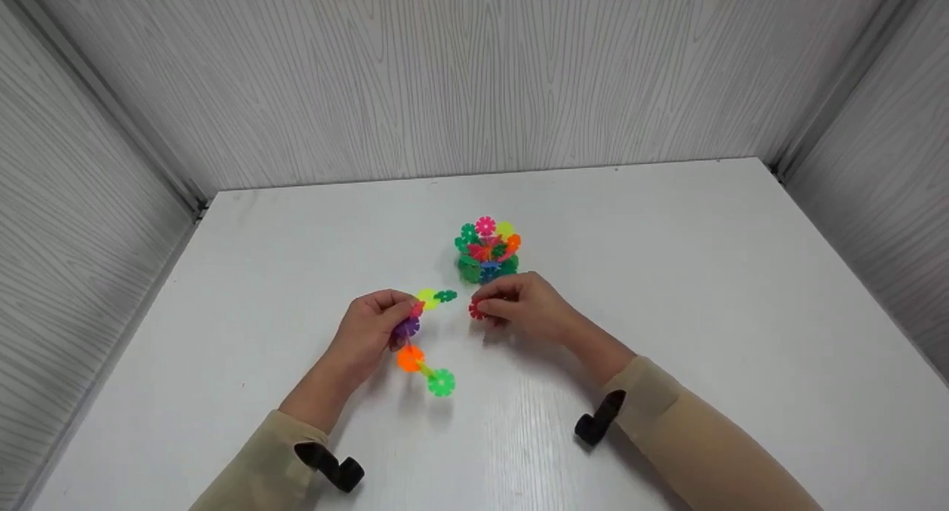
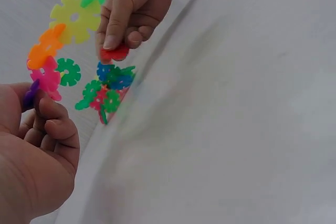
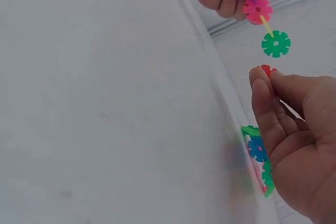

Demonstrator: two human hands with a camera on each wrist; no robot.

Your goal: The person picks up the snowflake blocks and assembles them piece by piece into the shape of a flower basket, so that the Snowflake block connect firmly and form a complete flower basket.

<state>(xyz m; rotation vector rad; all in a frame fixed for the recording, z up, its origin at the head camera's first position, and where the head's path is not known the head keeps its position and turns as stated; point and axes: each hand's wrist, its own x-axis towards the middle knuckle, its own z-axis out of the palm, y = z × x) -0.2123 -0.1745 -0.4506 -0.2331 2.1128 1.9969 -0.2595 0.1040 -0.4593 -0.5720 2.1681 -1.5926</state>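
My left hand (image 1: 373, 328) pinches a curved chain of notched plastic discs (image 1: 410, 359) between thumb and fingers, above the white table. Purple and pink discs sit at the grip. One end of the chain is a dark green disc (image 3: 276, 44), the other a light green disc (image 1: 441, 383). In my right hand (image 1: 528, 305) a single red notched disc (image 1: 477, 309) is pinched at the fingertips. A small gap separates this red disc from the dark green end. Part of the red disc is hidden by the fingers.
Just beyond the right hand, a colourful cluster of joined discs (image 1: 488, 253) stands on the white table (image 1: 667, 274). Grey wood-grain panels (image 1: 474, 81) rise behind and at both sides. Black straps with small holders (image 1: 593, 426) are on both sleeves.
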